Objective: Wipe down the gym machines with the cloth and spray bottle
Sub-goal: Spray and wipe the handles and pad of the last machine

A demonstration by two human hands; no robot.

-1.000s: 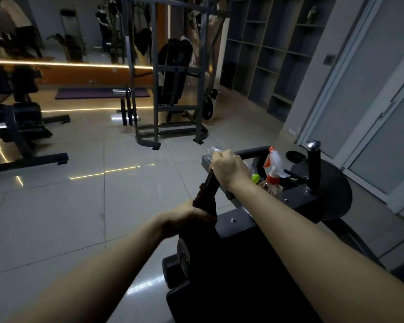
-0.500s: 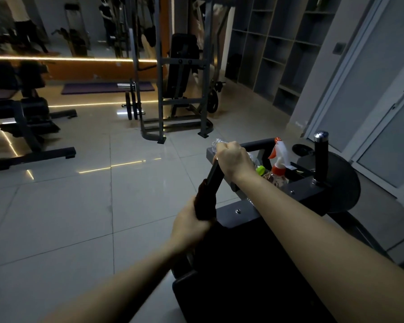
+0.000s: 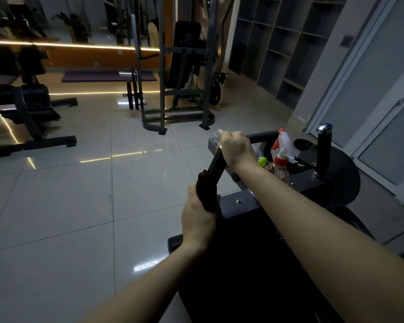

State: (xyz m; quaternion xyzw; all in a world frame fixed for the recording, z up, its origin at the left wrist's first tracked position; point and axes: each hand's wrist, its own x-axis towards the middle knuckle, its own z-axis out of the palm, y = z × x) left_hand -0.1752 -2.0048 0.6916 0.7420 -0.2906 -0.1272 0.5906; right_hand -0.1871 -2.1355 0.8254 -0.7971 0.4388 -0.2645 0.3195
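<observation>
My left hand (image 3: pixel 197 221) clenches the cloth (image 3: pixel 205 193) around this machine's handle (image 3: pixel 216 167); my right hand (image 3: pixel 237 150) grips its far end. The spray bottle (image 3: pixel 280 157) stands just right. The far machines (image 3: pixel 184 85) probably still wait.

A dark reddish-brown cloth (image 3: pixel 205 194) is held by the left hand (image 3: pixel 197 220) on a black bar (image 3: pixel 215 166), which is gripped higher up by the right hand (image 3: pixel 237 151). At three o'clock from that hand, a spray bottle (image 3: pixel 280 157) is seen with a white head, an orange-red trigger and a clear body; a bright green cap (image 3: pixel 262 161) is set just beside it. The machine (image 3: pixel 254 206) is finished in dark grey. The floor (image 3: pixel 56 206) is laid in glossy pale grey tiles, ruled by thin dark joints. At eleven o'clock, a purple mat (image 3: pixel 107 76) is shown below an orange wall band (image 3: pixel 79 59) edged with warm yellow light.
</observation>
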